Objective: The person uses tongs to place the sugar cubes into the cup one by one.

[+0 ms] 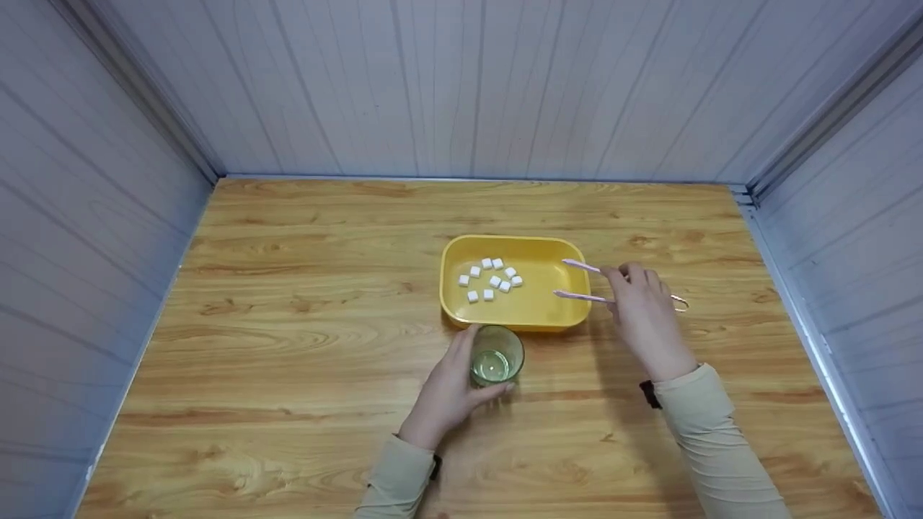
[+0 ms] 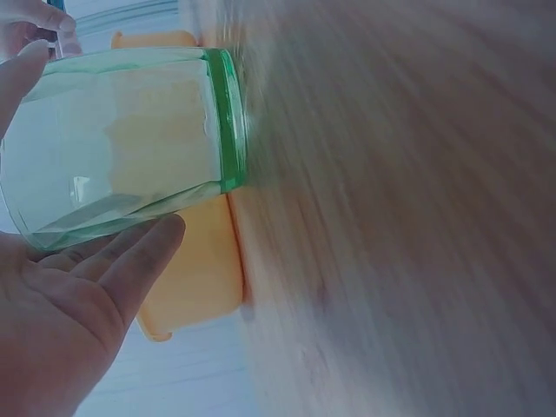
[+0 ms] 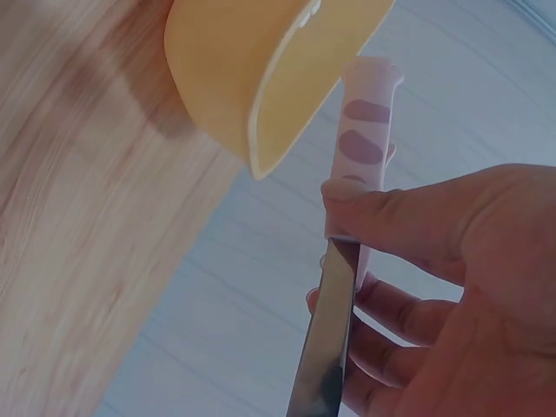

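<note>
My left hand (image 1: 451, 386) grips a green-tinted glass (image 1: 497, 358), fingers on its far left side and thumb on the near side. In the left wrist view the glass (image 2: 130, 148) looks empty and its thick base is close to the tabletop. With my right hand (image 1: 645, 313) I hold metal tongs with pink-patterned tips (image 1: 580, 295), the thumb pressing one arm in the right wrist view. The tongs' two tips stand apart over the right part of a yellow tray (image 1: 548, 317). Several white cubes (image 1: 495, 281) lie in the tray's left and middle part.
The tray stands on a wood-grain table (image 1: 303, 346), just behind the glass. Pale panelled walls (image 1: 461, 86) rise at the back and on both sides of the table.
</note>
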{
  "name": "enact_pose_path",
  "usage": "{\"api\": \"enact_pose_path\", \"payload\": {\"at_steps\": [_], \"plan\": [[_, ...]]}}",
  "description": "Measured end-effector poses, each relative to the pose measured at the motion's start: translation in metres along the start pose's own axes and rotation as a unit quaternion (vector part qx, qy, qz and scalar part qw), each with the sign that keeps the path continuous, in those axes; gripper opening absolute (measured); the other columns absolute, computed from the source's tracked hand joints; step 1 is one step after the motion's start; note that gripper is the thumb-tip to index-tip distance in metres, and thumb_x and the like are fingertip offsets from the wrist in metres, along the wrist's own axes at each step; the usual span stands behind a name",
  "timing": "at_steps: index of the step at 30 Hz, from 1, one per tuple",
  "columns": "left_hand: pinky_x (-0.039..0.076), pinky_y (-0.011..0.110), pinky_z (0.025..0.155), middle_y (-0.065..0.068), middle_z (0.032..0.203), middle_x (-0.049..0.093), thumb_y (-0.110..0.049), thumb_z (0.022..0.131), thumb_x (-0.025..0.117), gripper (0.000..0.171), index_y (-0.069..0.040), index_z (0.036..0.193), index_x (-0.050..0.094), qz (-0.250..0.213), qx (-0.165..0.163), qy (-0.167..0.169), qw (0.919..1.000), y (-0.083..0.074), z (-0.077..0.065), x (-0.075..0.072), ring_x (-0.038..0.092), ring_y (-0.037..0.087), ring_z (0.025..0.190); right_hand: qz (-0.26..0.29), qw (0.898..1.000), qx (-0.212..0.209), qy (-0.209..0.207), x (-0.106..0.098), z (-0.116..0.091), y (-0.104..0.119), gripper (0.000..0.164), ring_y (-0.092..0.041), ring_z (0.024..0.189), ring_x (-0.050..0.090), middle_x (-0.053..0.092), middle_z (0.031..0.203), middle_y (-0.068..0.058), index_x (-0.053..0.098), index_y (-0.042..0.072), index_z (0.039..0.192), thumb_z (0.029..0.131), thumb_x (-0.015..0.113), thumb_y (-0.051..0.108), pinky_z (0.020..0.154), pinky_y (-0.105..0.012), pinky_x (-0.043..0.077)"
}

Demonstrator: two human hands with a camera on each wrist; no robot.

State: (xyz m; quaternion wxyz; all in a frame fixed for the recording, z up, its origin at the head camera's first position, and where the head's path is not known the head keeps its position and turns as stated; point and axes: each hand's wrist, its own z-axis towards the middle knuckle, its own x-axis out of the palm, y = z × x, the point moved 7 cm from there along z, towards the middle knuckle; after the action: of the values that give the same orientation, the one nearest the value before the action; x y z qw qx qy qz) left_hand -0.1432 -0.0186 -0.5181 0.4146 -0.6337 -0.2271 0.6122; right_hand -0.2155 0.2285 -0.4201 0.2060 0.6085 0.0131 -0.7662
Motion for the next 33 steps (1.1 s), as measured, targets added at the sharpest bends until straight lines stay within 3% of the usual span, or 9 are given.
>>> {"api": "enact_pose_path", "payload": {"at_steps": [8,16,24,33], "plan": [[0.035,0.038,0.106,0.006,0.144,0.038,-0.047,0.074,0.079,0.101,-0.009,0.15,0.024,0.001,0.0,-0.001,1.0,0.0,-0.001,0.001,0.042,0.02,0.127,-0.004,1.0,-0.013,0.025,0.011,0.013,0.002,0.048,-0.041,0.096,0.048,0.052,0.106,-0.02,0.059,0.0,0.121,0.076,0.07,-0.012,0.081,-0.056,0.041],[0.035,0.039,0.106,0.006,0.145,0.037,-0.045,0.074,0.079,0.1,-0.012,0.15,0.023,-0.003,-0.002,-0.002,1.0,0.0,-0.001,-0.001,0.043,0.021,0.127,-0.027,0.999,-0.035,0.017,0.017,0.026,0.01,0.042,-0.039,0.094,0.049,0.054,0.105,-0.021,0.06,-0.001,0.121,0.08,0.064,-0.011,0.083,-0.055,0.042],[0.038,0.042,0.105,0.009,0.144,0.038,-0.053,0.075,0.074,0.1,-0.01,0.149,0.024,0.008,0.008,-0.001,0.9999,0.0,0.0,0.0,0.043,0.023,0.127,-0.045,0.997,-0.046,0.043,0.027,0.03,0.015,0.051,-0.039,0.098,0.048,0.052,0.112,-0.019,0.057,0.002,0.126,0.078,0.072,-0.007,0.083,-0.054,0.043],[0.036,0.04,0.106,0.008,0.144,0.037,-0.051,0.075,0.076,0.1,-0.008,0.149,0.025,-0.004,0.003,0.001,1.0,0.001,0.0,0.001,0.042,0.022,0.128,-0.067,0.994,-0.048,0.074,0.035,0.035,0.02,0.045,-0.038,0.1,0.048,0.052,0.112,-0.018,0.058,0.003,0.126,0.083,0.07,-0.002,0.084,-0.054,0.042]]}}
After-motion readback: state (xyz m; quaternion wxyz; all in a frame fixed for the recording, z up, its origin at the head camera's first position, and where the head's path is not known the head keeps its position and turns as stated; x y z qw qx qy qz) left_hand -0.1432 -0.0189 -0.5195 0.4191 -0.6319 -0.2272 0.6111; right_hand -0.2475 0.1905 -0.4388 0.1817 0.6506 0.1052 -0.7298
